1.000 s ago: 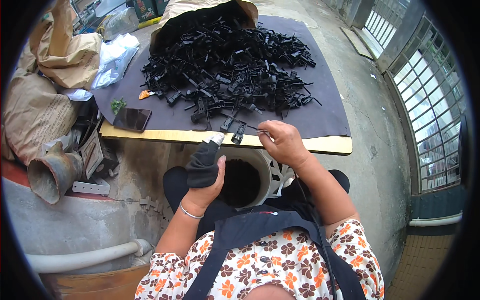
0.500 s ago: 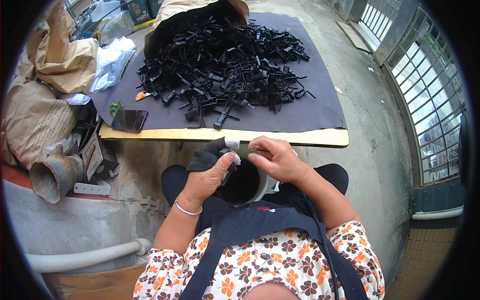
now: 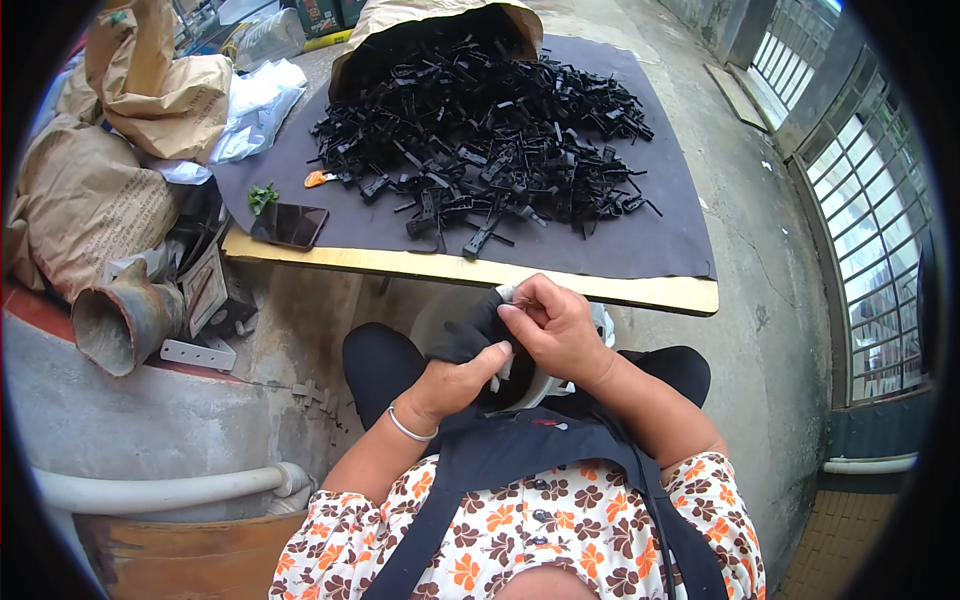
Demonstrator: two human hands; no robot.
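My left hand (image 3: 468,350) wears a black partial glove with white wrapping on the fingertips. Its fingers are curled closed over the bucket, and what lies inside them is hidden. Bare, my right hand (image 3: 562,330) meets the left fingertips with thumb and forefinger pinched together; whatever is between them is too small to name. Below both hands, between my knees, a white bucket (image 3: 537,392) has a dark inside. Beyond them a large heap of black plastic parts (image 3: 480,150) spreads over the cloth-covered table (image 3: 640,250), with one part (image 3: 480,240) near the front edge.
A paper sack (image 3: 440,14) lies open behind the heap. On the table's left are a phone (image 3: 290,225), a green sprig (image 3: 262,197) and a small orange item (image 3: 318,179). Further left are brown paper bags (image 3: 95,205) and a rusty metal funnel shape (image 3: 125,320). A barred gate (image 3: 870,230) stands right.
My left hand has moved right and turned, closing the gap to my right hand so their fingertips now meet. The whole view has shifted slightly, the table now sitting further right.
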